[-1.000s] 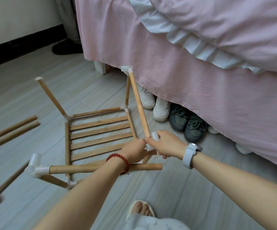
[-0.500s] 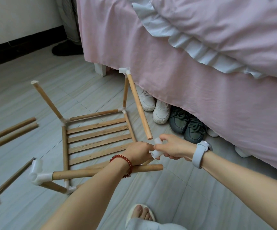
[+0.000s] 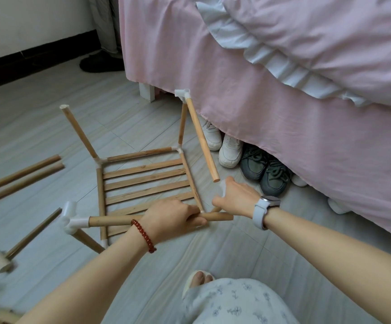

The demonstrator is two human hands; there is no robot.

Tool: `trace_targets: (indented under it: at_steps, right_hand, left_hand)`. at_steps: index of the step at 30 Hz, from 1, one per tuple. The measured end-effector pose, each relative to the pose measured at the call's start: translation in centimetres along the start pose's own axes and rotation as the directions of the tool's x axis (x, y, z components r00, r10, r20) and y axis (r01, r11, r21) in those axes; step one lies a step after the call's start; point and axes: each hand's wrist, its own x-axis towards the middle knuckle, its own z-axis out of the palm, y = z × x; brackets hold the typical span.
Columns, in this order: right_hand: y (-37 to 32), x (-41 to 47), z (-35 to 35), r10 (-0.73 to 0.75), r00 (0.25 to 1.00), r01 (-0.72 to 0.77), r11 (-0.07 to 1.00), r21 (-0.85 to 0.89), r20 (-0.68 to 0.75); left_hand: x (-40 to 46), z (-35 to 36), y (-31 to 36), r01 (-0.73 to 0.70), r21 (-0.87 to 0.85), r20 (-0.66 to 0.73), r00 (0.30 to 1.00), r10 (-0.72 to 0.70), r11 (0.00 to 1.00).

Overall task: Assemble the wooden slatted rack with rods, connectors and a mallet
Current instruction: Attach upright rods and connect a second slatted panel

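Floor: grey tile; rack [image 3: 143, 181] lies by the bed [image 3: 283, 113].
Left hand [image 3: 171, 217]: grips the near rod [image 3: 117, 220].
Right hand [image 3: 237, 198]: holds a white connector [image 3: 222, 186] below the slanted rod [image 3: 202, 140].
Risk: your connector goes on crooked, jams.

No legible text, label, brand, number or sign appears on any surface. The face of the white-strapped wristwatch [image 3: 266, 204] is dark and shows no readable digits.

Pale matt wood in rack slats [image 3: 143, 177] and rods [image 3: 202, 139]; smooth white plastic connectors [image 3: 71, 219]; creased pink cloth bedsheet [image 3: 283, 127], upper right; faintly glossy grey floor [image 3: 37, 118].
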Motion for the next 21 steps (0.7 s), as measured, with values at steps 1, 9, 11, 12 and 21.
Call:
trace_targets:
  at_steps: [1, 9, 11, 12, 21]
  right_hand:
    - [0.1, -0.3, 0.2, -0.033, 0.999, 0.033, 0.999, -0.027, -0.005]
    - [2.7, -2.0, -0.5, -0.401, 0.911, 0.412, 0.893, -0.182, 0.097]
    - [3.6, -2.0, -0.6, -0.494, 0.858, 0.513, 0.818, -0.261, 0.140]
    - [4.1, -2.0, -0.7, -0.550, 0.824, 0.563, 0.769, -0.302, 0.137]
    - [4.3, -3.0, -2.3, -0.203, 0.968, 0.252, 0.734, 0.630, -0.151]
  left_hand:
    - [0.1, 0.2, -0.2, -0.005, -0.006, -0.009, 1.000, 0.005, 1.000]
    - [0.2, 0.1, -1.3, -0.008, -0.025, -0.018, 1.000, 0.008, 1.000]
    - [0.0, 0.4, -1.3, -0.005, -0.018, -0.021, 1.000, 0.005, 1.000]
    - [0.0, 0.5, -1.4, -0.006, -0.015, -0.020, 1.000, 0.006, 1.000]
    - [-1.2, 0.4, -1.3, 0.022, 0.091, -0.114, 0.993, -0.012, 0.996]
